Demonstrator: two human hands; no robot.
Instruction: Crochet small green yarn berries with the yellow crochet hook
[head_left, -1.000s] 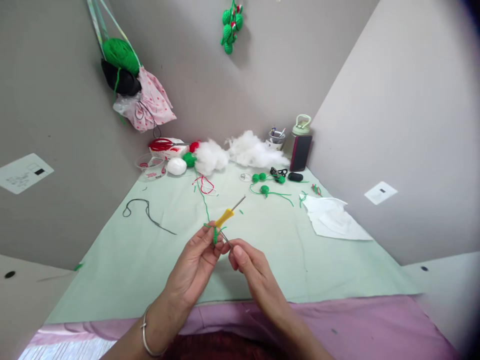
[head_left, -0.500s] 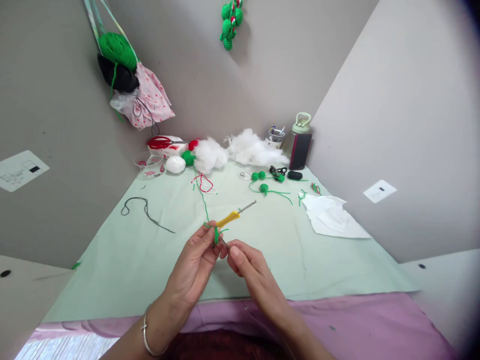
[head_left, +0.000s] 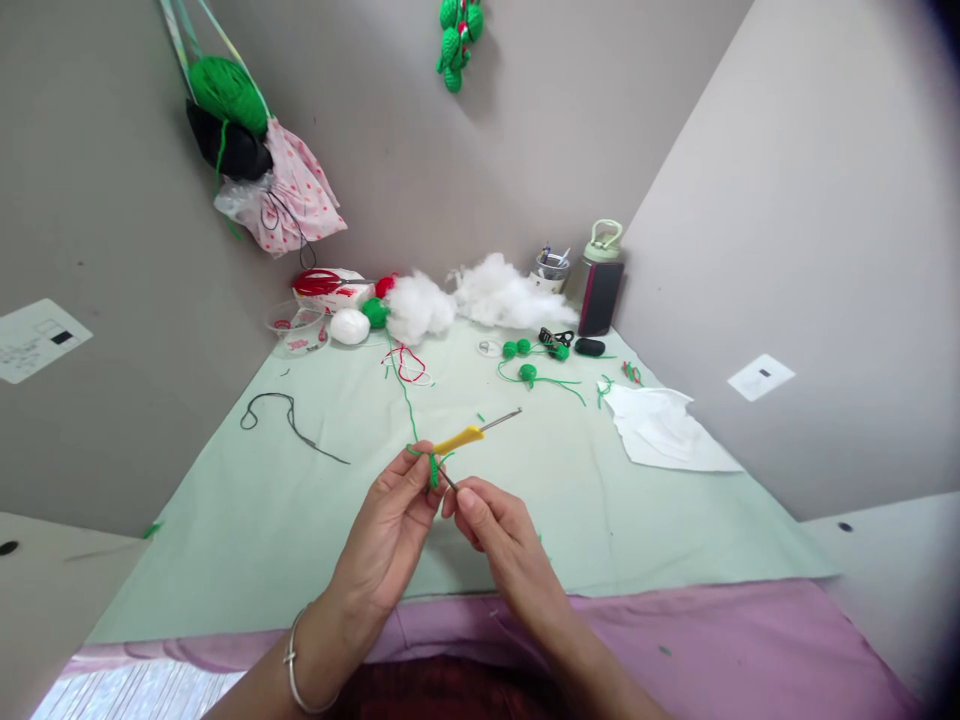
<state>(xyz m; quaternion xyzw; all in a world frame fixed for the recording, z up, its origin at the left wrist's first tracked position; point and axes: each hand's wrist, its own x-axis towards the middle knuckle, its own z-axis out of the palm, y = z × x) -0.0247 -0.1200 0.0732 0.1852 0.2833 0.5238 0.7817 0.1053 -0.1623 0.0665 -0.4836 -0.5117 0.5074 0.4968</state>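
My left hand (head_left: pixel 394 520) pinches a small green crocheted piece (head_left: pixel 433 472) between thumb and fingers. A yellow-handled crochet hook (head_left: pixel 459 439) extends from the top of that hand, its metal tip pointing up and right. Green yarn (head_left: pixel 409 405) runs from the left fingers back across the table. My right hand (head_left: pixel 491 520) is closed on a thin dark metal tool (head_left: pixel 448 479), whose far end meets the green piece. Exactly how the tool sits in the stitches is too small to tell.
Behind the hands are white stuffing (head_left: pixel 502 292), a green yarn ball (head_left: pixel 375 312), a white ball (head_left: pixel 349 326) and red scissors (head_left: pixel 319 282). Small green balls (head_left: pixel 528 372) lie right of centre, white cloth (head_left: pixel 664 425) farther right, and a black cord (head_left: pixel 292 420) at left.
The yellow-handled hook has tilted slightly lower, its tip shifting right. The dark tool and green piece have moved slightly between my hands. The view has shifted a little.
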